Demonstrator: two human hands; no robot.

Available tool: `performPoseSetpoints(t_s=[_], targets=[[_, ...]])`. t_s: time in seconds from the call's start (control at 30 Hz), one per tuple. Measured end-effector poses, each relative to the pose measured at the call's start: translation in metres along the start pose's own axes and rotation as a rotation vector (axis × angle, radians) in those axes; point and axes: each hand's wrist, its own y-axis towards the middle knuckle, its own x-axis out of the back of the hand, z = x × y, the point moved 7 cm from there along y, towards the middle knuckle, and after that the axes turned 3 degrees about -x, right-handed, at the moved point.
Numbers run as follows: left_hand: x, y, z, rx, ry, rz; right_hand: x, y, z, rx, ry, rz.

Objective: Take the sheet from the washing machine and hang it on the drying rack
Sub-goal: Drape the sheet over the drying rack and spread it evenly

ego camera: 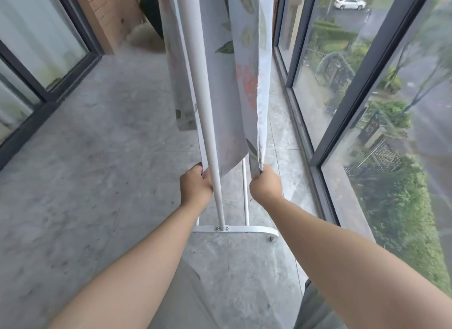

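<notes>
A pale grey sheet printed with green leaves and a pink patch hangs over the white drying rack, falling on both sides of its upright pole. My left hand grips the sheet's lower edge just left of the pole. The sheet's lower right corner is gripped by my right hand, right of the pole. The rack's foot bar rests on the floor below my hands. The top of the rack is out of frame.
Grey concrete floor stretches to the left and toward me. Tall windows with dark frames run close along the right. Sliding glass doors line the left. A fluffy beige rug lies by the far brick wall.
</notes>
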Motion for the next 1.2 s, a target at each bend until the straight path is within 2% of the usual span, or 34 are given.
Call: performPoseSetpoints(t_s=[0.1,0.27,0.4,0.57,0.77,0.83,0.9,1.03,1.2], targets=[[-0.003,-0.004,0.006,0.013,-0.02,-0.008,0.003,-0.005,-0.017,-0.034,-0.044,-0.017],[-0.004,-0.021,0.015,-0.081,0.012,0.061,-0.003,-0.02,-0.025,-0.037,-0.056,-0.029],[-0.006,-0.02,0.028,-0.108,0.022,0.061,-0.015,-0.027,-0.021,0.001,0.025,0.0],[-0.012,-0.035,0.053,-0.123,0.036,0.066,-0.021,-0.036,-0.025,0.085,-0.028,-0.001],[-0.033,-0.041,0.056,-0.008,-0.068,0.198,-0.026,-0.044,-0.01,0.257,-0.237,0.021],[-0.039,-0.038,0.068,0.076,-0.206,0.233,-0.03,-0.045,-0.012,0.3,-0.336,0.034],[-0.042,-0.039,0.078,0.154,-0.335,0.263,-0.035,-0.047,-0.02,0.289,-0.387,0.047],[-0.038,-0.043,0.076,0.197,-0.428,0.281,-0.045,-0.048,-0.03,0.228,-0.394,0.052],[-0.027,-0.05,0.067,0.083,-0.227,0.252,-0.066,-0.045,-0.033,0.194,-0.455,0.121]])
